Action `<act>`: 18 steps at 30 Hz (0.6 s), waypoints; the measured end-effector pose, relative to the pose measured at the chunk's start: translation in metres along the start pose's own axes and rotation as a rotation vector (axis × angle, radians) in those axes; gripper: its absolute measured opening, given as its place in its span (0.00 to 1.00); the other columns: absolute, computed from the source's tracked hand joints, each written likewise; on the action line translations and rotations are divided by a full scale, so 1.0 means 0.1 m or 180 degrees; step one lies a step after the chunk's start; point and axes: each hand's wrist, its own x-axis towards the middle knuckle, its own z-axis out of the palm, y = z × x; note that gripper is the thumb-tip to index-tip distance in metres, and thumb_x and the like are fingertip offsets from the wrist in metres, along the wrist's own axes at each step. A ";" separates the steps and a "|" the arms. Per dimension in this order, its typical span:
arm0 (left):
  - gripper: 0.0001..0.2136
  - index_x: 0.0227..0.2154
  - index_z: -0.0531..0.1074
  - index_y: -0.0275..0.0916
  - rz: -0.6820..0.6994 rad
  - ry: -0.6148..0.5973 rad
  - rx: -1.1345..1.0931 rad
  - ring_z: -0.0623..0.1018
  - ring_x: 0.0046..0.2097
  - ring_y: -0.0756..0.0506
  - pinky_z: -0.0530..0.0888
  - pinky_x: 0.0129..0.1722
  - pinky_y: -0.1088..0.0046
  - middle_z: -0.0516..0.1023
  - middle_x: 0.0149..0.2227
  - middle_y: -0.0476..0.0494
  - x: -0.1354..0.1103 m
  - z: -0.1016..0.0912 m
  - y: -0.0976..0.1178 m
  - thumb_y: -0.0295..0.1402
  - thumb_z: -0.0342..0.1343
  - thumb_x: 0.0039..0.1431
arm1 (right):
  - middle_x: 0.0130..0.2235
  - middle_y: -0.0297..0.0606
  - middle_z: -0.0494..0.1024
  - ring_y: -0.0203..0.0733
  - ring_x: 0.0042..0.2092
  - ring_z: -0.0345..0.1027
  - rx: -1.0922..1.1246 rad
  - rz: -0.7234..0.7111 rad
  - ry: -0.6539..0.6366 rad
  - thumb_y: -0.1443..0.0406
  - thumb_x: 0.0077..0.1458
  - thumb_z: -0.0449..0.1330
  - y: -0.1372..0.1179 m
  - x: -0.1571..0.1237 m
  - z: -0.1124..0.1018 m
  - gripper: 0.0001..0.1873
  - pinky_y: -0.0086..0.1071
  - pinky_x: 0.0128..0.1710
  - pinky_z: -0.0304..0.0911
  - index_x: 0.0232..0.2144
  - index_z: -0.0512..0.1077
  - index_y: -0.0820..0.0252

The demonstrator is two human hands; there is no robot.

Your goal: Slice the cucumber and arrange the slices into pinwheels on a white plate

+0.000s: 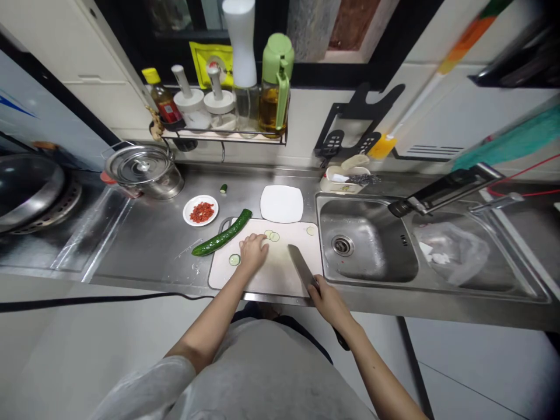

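A pale cutting board (280,280) lies on the steel counter. My left hand (252,254) rests low over its left half, fingers partly bent and apart, their tips at the edge of two overlapping cucumber slices (274,237). Another cucumber slice (234,259) lies left of that hand, and one more slice (310,231) is at the board's upper right. A long green cucumber (223,236) lies slanted across the board's left edge. My right hand (326,300) is closed around the handle of a kitchen knife (301,265), its blade over the right half of the board.
Behind the board sits a white square plate (282,203). Left of it are a cucumber end (223,188) and a small plate (186,217) of chopped red pieces. A lidded steel pot (146,175) stands further left. The sink (371,245) adjoins the board's right side; a condiment shelf (227,137) hangs above.
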 end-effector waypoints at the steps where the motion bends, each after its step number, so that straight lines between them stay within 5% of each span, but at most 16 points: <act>1: 0.15 0.50 0.69 0.47 0.0031 -0.0051 0.0030 0.69 0.51 0.40 0.58 0.50 0.61 0.72 0.47 0.41 0.07 0.04 0.06 0.38 0.49 0.60 | 0.40 0.45 0.78 0.45 0.42 0.71 -0.0007 0.0040 0.0037 0.59 0.64 0.43 0.01 0.00 -0.01 0.19 0.30 0.37 0.54 0.54 0.59 0.62; 7: 0.15 0.50 0.69 0.48 0.0197 -0.0144 0.0231 0.68 0.50 0.40 0.58 0.50 0.61 0.69 0.47 0.40 0.29 0.12 0.21 0.35 0.47 0.62 | 0.39 0.43 0.78 0.45 0.41 0.71 0.0051 0.0142 0.0039 0.60 0.64 0.43 0.08 -0.09 -0.02 0.19 0.30 0.35 0.54 0.53 0.60 0.61; 18: 0.06 0.36 0.72 0.44 0.0105 -0.0109 -0.0289 0.74 0.42 0.46 0.60 0.48 0.65 0.78 0.37 0.49 0.23 0.04 0.25 0.31 0.50 0.58 | 0.39 0.43 0.78 0.44 0.41 0.71 -0.0054 0.0088 0.0025 0.60 0.65 0.43 0.09 -0.07 0.00 0.18 0.29 0.34 0.51 0.52 0.61 0.60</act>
